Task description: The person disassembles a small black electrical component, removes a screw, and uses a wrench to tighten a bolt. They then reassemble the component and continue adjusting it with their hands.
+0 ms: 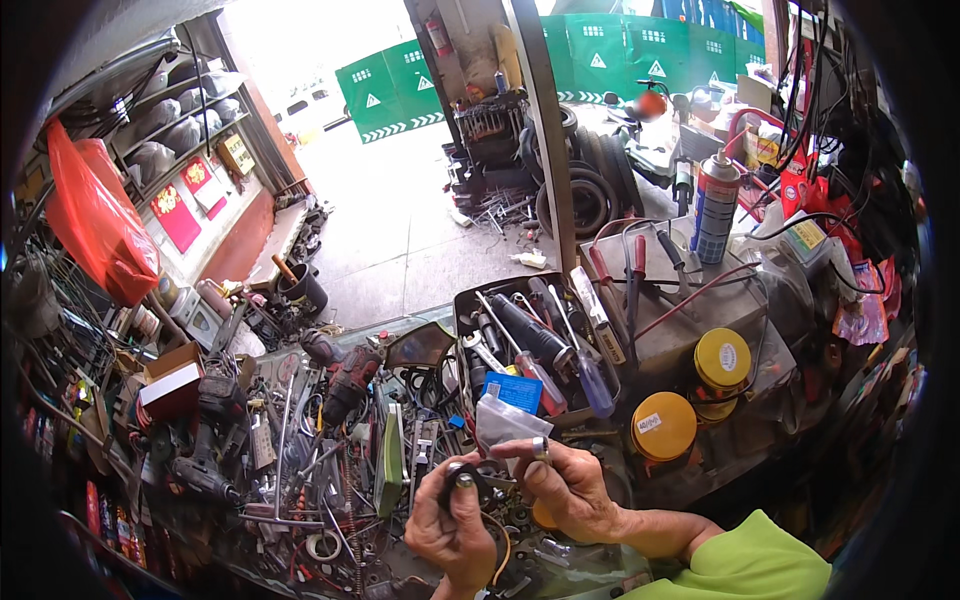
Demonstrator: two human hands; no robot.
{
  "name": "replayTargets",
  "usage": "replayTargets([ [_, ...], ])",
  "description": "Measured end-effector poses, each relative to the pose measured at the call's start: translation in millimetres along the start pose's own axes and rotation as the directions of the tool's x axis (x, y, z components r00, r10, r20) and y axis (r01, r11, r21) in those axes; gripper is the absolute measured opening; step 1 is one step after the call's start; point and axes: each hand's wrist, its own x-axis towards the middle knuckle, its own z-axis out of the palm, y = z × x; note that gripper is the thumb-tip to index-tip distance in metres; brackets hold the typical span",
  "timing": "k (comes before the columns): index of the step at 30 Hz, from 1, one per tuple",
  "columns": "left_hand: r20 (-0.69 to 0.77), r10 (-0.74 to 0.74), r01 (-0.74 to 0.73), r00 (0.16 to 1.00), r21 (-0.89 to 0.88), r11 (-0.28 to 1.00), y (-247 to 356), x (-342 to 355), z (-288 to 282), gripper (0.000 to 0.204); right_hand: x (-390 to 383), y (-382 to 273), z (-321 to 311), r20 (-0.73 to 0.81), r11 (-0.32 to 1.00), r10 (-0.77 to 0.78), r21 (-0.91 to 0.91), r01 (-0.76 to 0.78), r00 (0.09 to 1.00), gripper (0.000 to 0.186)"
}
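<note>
The left hand [450, 535] pinches a small black part [482, 488], near centre. The right hand [572, 492] extends its index finger beside the part; whether it grips cannot be determined. Loose tools [348, 388] crowd the left; the tool tray [580, 412] and yellow-lidded jar [664, 428] bound far and right clearance.

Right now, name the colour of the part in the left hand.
The part is black; the head view shows it best.
</note>
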Motion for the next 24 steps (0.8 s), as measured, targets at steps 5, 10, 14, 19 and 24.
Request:
replayTargets([
  [5, -0.083, -0.138, 0.127, 0.987, -0.128, 0.984, 0, 11, 0, 0.021, 4, 0, -2, -0.064, 0.975, -0.15, -0.178, 0.136, 0.987, 0.047],
  [10, -0.031, -0.212, 0.201, 0.977, -0.201, 0.959, -12, 17, -5, 0.018, 10, -6, -4, -0.035, 0.909, -0.204, -0.377, 0.176, 0.978, 0.022],
  [14, 0.01, -0.221, 0.218, 0.975, -0.208, 0.953, -12, 15, -9, 0.02, 9, -19, -5, -0.005, 0.814, -0.279, -0.531, 0.234, 0.96, 0.016],
  [19, 0.024, -0.214, 0.214, 0.977, -0.182, 0.96, -12, 12, -6, 0.017, 11, -32, -17, 0.195, 0.62, -0.427, -0.648, 0.443, 0.883, 0.034],
  [24, 0.12, -0.176, 0.189, 0.977, -0.108, 0.976, -7, 7, -2, 0.02, 6, -45, -34, 0.316, 0.551, -0.309, -0.709, 0.44, 0.897, 0.035],
])
